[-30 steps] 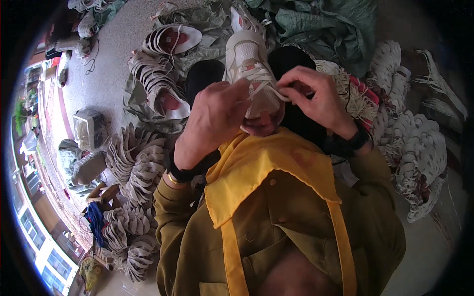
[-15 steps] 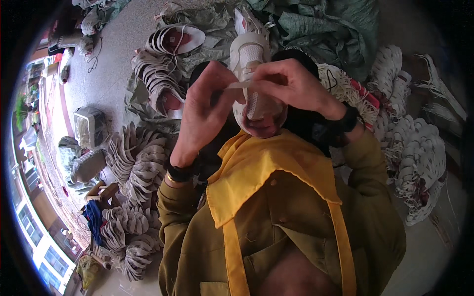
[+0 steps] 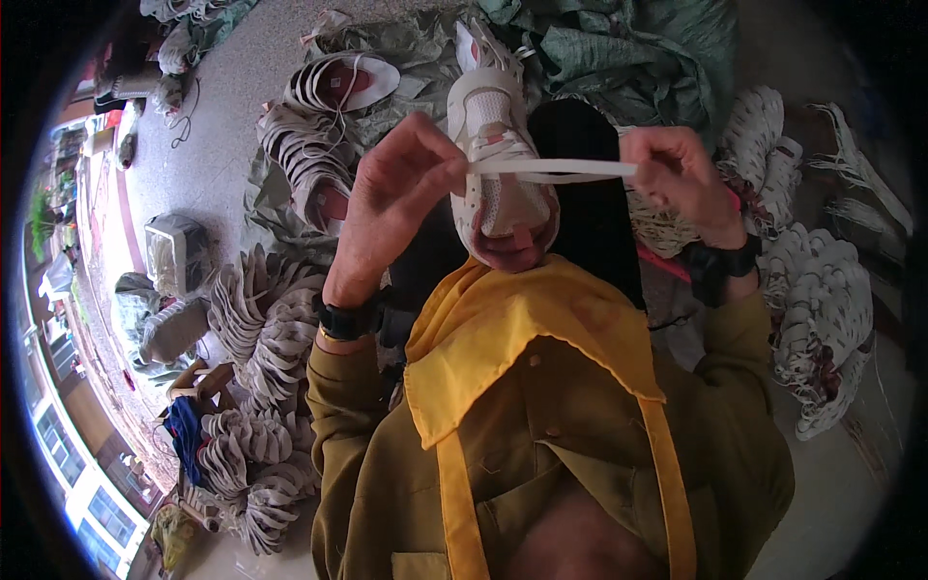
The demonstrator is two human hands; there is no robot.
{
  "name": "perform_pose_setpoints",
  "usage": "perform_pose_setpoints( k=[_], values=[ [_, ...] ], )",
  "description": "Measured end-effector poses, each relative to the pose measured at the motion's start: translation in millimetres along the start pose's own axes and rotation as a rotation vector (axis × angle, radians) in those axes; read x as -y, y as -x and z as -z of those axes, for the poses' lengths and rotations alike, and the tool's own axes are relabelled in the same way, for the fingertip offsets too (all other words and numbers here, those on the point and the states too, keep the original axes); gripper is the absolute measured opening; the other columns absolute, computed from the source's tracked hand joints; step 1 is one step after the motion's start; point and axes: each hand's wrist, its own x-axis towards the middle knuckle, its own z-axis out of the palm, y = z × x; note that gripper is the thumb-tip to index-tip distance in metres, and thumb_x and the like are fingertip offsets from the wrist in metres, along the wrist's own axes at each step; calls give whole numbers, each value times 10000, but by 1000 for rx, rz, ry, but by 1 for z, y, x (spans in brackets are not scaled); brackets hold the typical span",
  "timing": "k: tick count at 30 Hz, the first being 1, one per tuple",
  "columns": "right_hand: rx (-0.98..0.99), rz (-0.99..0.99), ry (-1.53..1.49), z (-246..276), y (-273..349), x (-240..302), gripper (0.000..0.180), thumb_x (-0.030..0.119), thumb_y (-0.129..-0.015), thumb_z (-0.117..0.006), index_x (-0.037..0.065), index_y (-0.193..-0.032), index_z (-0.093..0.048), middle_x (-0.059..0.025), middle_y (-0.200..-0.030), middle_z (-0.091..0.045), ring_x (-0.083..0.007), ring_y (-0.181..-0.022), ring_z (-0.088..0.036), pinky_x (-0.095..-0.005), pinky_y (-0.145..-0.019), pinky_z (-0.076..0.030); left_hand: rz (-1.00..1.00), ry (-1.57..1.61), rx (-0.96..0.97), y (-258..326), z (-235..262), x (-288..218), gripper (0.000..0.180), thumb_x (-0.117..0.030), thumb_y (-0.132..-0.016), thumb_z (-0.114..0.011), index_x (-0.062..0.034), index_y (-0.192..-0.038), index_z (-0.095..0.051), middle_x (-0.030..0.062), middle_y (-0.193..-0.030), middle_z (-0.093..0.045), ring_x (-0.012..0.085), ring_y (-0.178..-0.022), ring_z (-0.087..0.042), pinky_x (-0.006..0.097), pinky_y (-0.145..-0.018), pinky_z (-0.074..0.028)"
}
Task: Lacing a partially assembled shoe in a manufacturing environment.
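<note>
An off-white shoe upper (image 3: 503,215) with a mesh tongue and reddish inside rests over my lap, its open end toward me. A flat white shoelace (image 3: 556,167) stretches sideways above it. My left hand (image 3: 408,184) is closed in a pinch on the lace at the shoe's left edge. To the right of the shoe, my right hand (image 3: 679,179) has its fingers curled around the lace's other part. More lace crosses the upper's front, under the taut stretch. How it runs through the eyelets there is partly hidden.
Rows of nested shoe uppers (image 3: 275,329) lie on my left, and laced white ones (image 3: 817,309) on my right. Green woven sacking (image 3: 628,72) is heaped ahead. A clear-wrapped box (image 3: 177,251) stands farther left. A yellow apron (image 3: 532,338) covers my lap.
My right hand has moved right, away from my left hand, drawing the lace out between them. My left hand stays beside the shoe, and the upper's front is uncovered.
</note>
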Motion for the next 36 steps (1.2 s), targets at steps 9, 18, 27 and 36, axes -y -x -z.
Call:
perform_pose_setpoints(
  k=[9,18,27,36],
  values=[
    [-340,-112,-297,37,25,-41,408,410,-1052,-551,104,-783,-559,64,-616,-400,-29,-533,-353,-216,-502,-283,45,-50,-87,1,-8,29,55,12,-962,-617,-13,-965,-568,8,-870,-628,69,-835,-605,241,-782,-493],
    [-476,81,480,-8,-4,-33,202,166,-1013,-631,40,-1149,-711,31,-819,-659,12,-649,-517,-162,-543,-372,-56,-277,-173,-2,-28,49,110,-22,-889,-691,-9,-947,-599,31,-828,-650,82,-839,-630,276,-809,-507],
    [-115,183,353,-77,-35,-16,141,-48,-907,-673,-25,-1046,-677,-67,-936,-714,-81,-748,-668,-240,-667,-561,-61,-397,-164,5,-36,41,173,-33,-854,-734,-9,-960,-599,77,-843,-693,142,-842,-680,300,-809,-522],
    [-252,87,562,-72,-29,-18,120,99,-883,-749,5,-935,-693,-81,-787,-706,-146,-690,-674,-281,-625,-528,-137,-621,-210,16,-30,49,154,14,-791,-725,-1,-897,-615,113,-855,-588,264,-800,-623,350,-727,-512]
  ],
)
